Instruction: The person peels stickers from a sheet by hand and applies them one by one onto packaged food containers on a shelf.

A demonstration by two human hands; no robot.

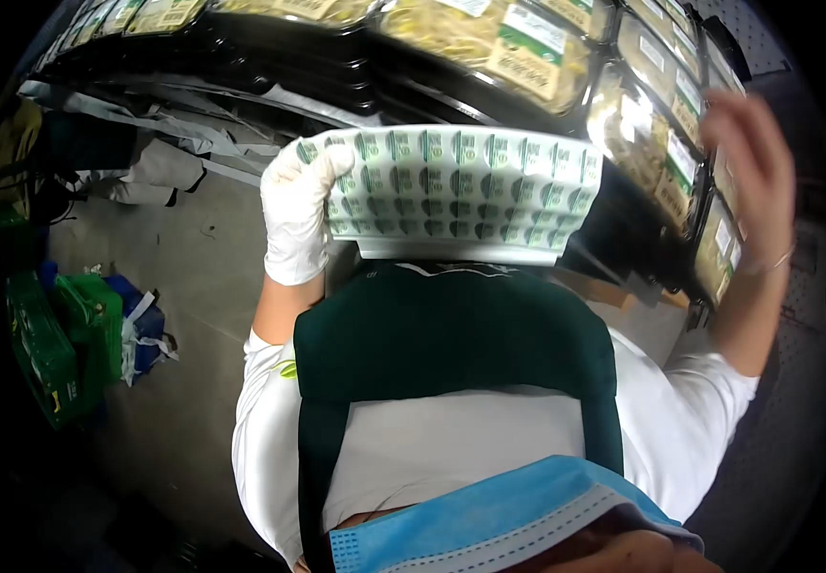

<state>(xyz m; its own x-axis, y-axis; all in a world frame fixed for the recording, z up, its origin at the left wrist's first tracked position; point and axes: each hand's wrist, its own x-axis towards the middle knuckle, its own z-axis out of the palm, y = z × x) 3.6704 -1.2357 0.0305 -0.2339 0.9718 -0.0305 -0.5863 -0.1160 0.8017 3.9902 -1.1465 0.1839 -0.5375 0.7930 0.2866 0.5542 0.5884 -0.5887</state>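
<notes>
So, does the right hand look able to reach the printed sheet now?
Probably yes: the right hand, though blurred, appears empty, nothing seems between it and the printed sheet, and the left hand grips only the opposite end.

- Grey floor [193,267] spreads at 9 o'clock, evenly lit there and sinking into shadow towards 7 o'clock.
- Green crates [40,349] sit on it between 8 and 9 o'clock.
- A blue bundle [148,327] with whitish strips lies just beside them.
- Pale, cloth-like material [157,167] at 10 o'clock.
- Dim, speckled ground [800,382] at 4 o'clock.
</notes>
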